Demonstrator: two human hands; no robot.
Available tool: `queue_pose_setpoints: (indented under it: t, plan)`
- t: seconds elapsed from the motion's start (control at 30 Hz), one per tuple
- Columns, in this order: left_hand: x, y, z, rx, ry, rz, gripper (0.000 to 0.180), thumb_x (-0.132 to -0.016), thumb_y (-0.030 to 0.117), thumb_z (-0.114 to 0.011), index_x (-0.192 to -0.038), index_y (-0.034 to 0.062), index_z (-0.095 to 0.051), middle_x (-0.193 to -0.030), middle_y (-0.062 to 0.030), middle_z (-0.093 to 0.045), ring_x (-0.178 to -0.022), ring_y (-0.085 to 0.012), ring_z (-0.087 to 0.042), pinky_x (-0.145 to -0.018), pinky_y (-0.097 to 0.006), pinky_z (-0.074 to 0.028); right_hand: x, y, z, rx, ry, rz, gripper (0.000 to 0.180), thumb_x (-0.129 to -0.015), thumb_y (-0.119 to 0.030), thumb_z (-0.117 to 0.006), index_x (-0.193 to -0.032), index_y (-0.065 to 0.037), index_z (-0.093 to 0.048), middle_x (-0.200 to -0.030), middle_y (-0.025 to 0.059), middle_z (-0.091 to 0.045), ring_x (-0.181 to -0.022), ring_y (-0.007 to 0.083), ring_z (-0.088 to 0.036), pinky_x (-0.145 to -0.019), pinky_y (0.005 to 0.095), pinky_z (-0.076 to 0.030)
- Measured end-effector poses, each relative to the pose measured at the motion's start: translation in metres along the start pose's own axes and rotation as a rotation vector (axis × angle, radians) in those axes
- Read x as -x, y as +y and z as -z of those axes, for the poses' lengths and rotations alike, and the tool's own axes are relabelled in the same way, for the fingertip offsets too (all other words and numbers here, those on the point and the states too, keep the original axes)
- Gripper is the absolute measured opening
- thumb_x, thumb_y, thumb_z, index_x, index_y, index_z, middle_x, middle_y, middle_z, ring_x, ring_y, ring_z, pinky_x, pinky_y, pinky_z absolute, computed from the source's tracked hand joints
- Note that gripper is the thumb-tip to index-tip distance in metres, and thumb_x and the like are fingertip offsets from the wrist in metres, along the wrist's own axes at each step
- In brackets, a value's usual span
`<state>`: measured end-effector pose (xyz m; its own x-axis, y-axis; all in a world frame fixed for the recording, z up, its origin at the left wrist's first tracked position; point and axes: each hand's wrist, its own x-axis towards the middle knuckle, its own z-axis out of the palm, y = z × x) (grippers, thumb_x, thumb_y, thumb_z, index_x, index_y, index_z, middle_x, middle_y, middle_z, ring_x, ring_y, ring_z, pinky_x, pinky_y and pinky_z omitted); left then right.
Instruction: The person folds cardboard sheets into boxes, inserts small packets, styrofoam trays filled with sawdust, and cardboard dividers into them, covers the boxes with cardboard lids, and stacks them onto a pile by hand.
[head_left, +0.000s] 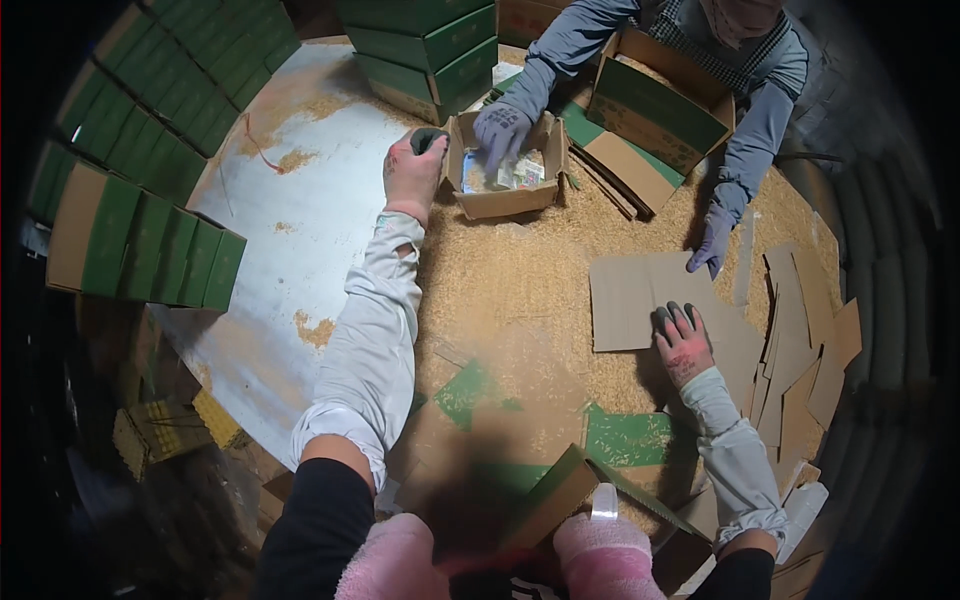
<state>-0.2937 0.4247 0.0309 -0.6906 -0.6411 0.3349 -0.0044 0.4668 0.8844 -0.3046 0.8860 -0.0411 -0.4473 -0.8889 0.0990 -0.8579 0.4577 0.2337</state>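
My left hand, in a pink glove with dark finger coating, is curled closed beside the left wall of a small open cardboard box. What its fingers grip, if anything, is hidden. Inside that box lie small printed packets, and a co-worker's grey-gloved hand reaches in over them. My right hand lies with fingers spread on the near part of a flat brown cardboard sheet. At the sheet's far edge rests the co-worker's other gloved hand.
Husk-like grains cover much of the round table. Green boxes are stacked at the left and back. An open green box stands before the co-worker. Cardboard pieces pile at the right; green-and-brown cardboard lies near me.
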Motion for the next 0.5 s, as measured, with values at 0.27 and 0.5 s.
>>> queue_pose_setpoints:
  t: [0.27, 0.5]
  plan:
    - [-0.014, -0.021, -0.047, -0.889, -0.421, -0.167, 0.025, -0.076, 0.028, -0.056, -0.093, 0.0114, -0.064, -0.093, -0.0097, -0.063, -0.085, -0.0272, -0.061, -0.072, -0.036, -0.048, 0.026, 0.085, 0.14, 0.229, 0.329, -0.298, 0.023, -0.079, 0.003, -0.05, -0.101, 0.0, -0.057, -0.116, 0.0124, -0.054, -0.112, 0.0295, -0.048, -0.092, 0.0382, -0.04]
    - [-0.034, -0.049, -0.112, -1.069, -0.552, 0.053, 0.03, -0.078, 0.014, -0.046, -0.103, 0.0028, -0.059, -0.111, -0.0143, -0.057, -0.103, -0.026, -0.056, -0.085, -0.037, -0.046, 0.03, 0.103, 0.16, 0.287, 0.453, -0.515, 0.073, -0.064, -0.009, -0.071, -0.127, -0.002, -0.035, -0.126, 0.0183, -0.041, -0.115, 0.0357, -0.041, -0.096, 0.0403, -0.034]
